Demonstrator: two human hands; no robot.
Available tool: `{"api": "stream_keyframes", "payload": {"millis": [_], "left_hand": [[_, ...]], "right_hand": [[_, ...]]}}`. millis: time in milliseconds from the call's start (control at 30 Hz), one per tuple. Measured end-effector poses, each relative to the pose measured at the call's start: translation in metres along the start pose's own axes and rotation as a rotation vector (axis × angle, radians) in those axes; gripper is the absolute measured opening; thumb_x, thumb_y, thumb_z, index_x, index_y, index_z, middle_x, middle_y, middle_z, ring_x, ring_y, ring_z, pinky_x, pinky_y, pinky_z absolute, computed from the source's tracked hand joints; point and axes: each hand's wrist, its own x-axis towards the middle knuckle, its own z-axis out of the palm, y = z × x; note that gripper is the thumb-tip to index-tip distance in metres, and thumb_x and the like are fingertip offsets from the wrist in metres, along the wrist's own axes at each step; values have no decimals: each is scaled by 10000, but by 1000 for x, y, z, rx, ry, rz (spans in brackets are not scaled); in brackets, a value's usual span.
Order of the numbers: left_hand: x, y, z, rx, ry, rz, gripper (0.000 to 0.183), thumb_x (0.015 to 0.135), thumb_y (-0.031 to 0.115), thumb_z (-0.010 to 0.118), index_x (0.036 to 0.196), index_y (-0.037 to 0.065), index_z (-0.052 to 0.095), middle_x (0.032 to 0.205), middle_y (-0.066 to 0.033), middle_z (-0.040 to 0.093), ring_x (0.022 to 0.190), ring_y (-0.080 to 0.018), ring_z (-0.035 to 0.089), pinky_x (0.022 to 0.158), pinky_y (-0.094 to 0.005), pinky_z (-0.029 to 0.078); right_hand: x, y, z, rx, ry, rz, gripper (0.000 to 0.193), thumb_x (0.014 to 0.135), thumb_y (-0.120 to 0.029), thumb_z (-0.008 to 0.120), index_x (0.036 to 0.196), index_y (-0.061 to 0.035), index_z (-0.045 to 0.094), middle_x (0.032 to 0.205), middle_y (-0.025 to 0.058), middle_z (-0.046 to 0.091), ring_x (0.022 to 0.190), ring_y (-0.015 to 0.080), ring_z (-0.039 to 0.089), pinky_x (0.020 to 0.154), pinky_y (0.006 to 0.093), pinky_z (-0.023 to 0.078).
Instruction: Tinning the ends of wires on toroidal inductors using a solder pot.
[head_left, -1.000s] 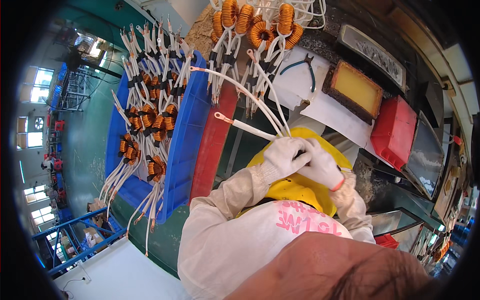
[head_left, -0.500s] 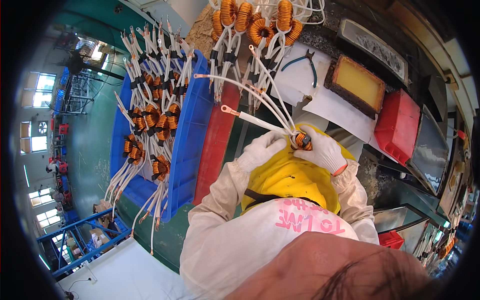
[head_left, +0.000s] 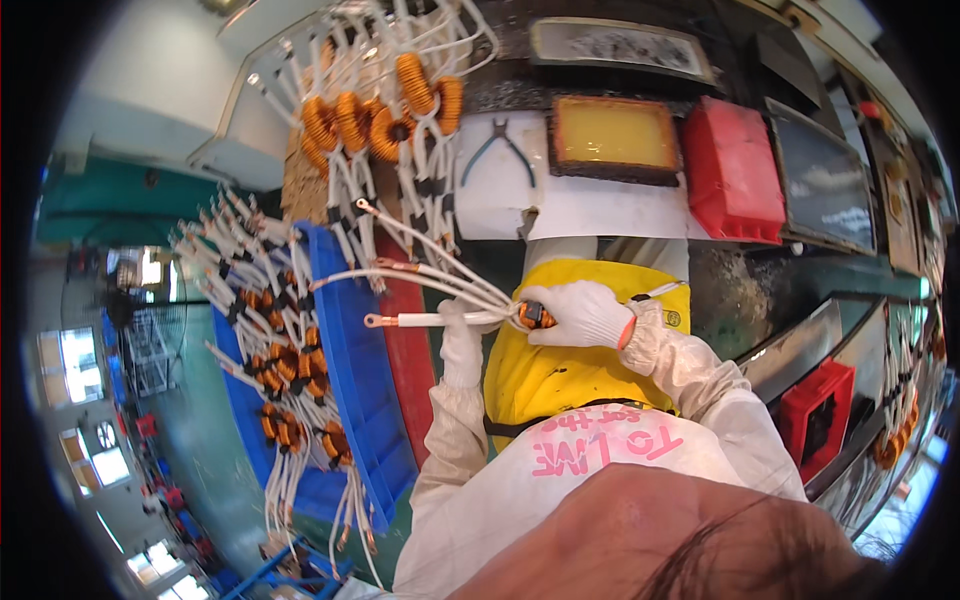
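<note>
Over my lap, my gloved right hand grips a toroidal coil wound with copper wire, a black piece on its side. Several white leads fan out from it to the left, tipped with bare copper lugs. My gloved left hand is closed around the thickest, white-sleeved lead, between its lug and the coil. Its fingers are partly hidden. A yellow apron lies beneath both hands.
To the left stands a blue crate filled with similar coils. More coils lie on the bench beyond. Cutting pliers rest on white paper, beside a tray of yellow material and a red bin.
My view has turned, shifting the surroundings. My left hand has moved from beside the coil onto the sleeved lead. The leads now point more to the left; my right hand keeps the coil.
</note>
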Motion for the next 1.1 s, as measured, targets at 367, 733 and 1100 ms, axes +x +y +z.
{"api": "stream_keyframes", "payload": {"millis": [367, 733, 1100], "left_hand": [[12, 7, 13, -55, 204, -5, 695, 995, 639, 321, 1159, -7, 514, 1026, -179, 646, 938, -293, 666, 860, -419, 556], [27, -30, -15, -294, 214, -62, 575, 984, 578, 439, 957, 26, 596, 775, -113, 630, 691, -239, 640, 630, -355, 549], [10, 13, 5, -455, 115, 16, 593, 993, 568, 451, 1174, 18, 576, 984, -93, 658, 934, -201, 635, 839, -350, 522]], "right_hand": [[-24, 6, 18, 67, 125, -104, 474, 790, -416, 693, 1160, -150, 566, 774, 159, 669, 701, 371, 667, 628, 484, 529], [-27, -6, 9, 97, 41, -180, 439, 775, -356, 730, 1131, -143, 586, 842, 139, 672, 774, 359, 660, 680, 454, 518], [-18, -4, 17, 43, 91, -92, 508, 766, -362, 751, 1202, -166, 577, 911, 139, 683, 816, 343, 666, 710, 435, 528]]}}
